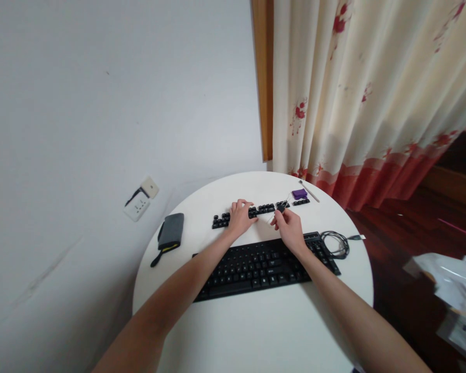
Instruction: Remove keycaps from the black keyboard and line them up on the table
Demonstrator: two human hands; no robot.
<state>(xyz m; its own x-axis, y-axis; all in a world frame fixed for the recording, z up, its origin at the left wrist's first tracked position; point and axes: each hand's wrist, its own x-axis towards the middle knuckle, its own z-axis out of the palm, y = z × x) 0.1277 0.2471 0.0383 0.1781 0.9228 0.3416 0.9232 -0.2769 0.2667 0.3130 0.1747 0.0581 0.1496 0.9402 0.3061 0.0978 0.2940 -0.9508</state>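
Note:
My left hand (239,220) is spread over a row of loose black keycaps (266,209), its fingers apart and resting at or just above them. Whether it touches a keycap cannot be told. My right hand (289,228) pinches a small black wire keycap puller (280,208), whose thin wires stick out beside the fingers. More keycaps (301,202) lie to the right of that hand. Below both hands sits a black keyboard (256,264), partly covered by my forearms.
A grey zip pouch (171,231) lies on the left of the round white table (252,331). A coiled cable (336,246) rests at the right. Toward the back are a folded purple cloth (299,194) and a slim brush (309,191). Wall and curtain (334,103) stand behind.

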